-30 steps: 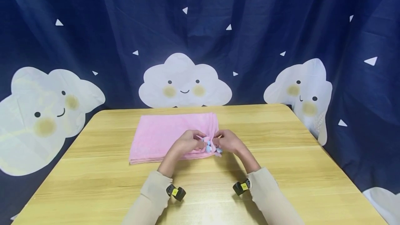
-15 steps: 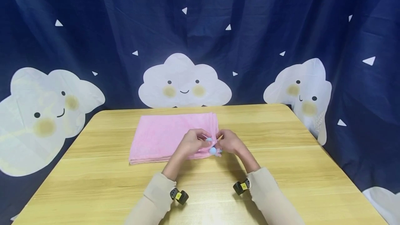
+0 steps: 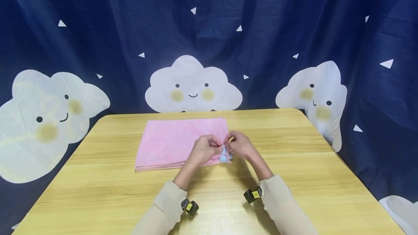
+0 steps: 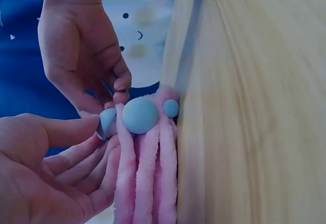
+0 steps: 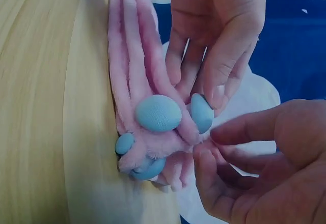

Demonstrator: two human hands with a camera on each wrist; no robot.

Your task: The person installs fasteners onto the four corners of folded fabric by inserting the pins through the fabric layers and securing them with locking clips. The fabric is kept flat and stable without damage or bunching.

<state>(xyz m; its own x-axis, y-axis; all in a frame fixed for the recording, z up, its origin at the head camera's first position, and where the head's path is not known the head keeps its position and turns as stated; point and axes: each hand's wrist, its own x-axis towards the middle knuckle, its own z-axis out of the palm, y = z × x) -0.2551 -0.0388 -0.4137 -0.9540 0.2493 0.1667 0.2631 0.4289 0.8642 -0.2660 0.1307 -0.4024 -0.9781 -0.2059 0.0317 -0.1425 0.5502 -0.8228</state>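
A folded pink fleece blanket (image 3: 179, 139) lies on the table, its right front corner bunched between the two hands. On that corner sit round blue button-like clips: a large dome (image 5: 158, 113), a small knob (image 5: 125, 143) and another dome lower down (image 5: 149, 169). My left hand (image 3: 204, 149) pinches a blue dome clip (image 5: 202, 113) at the blanket's upper layer, thumb on its rounded face. From the right, my right hand (image 3: 241, 144) pinches the blanket's edge beside that clip with thumb and index finger. What lies between those right fingertips is partly hidden.
The wooden table (image 3: 287, 177) extends around the blanket on all sides. Behind it hangs a dark blue curtain (image 3: 209, 39) printed with white clouds and triangles. Each wrist carries a small black camera.
My left hand has shifted slightly right, with the clip it pinches now close against the right fingertips. The right hand has risen a little; the blanket's main part stays put.
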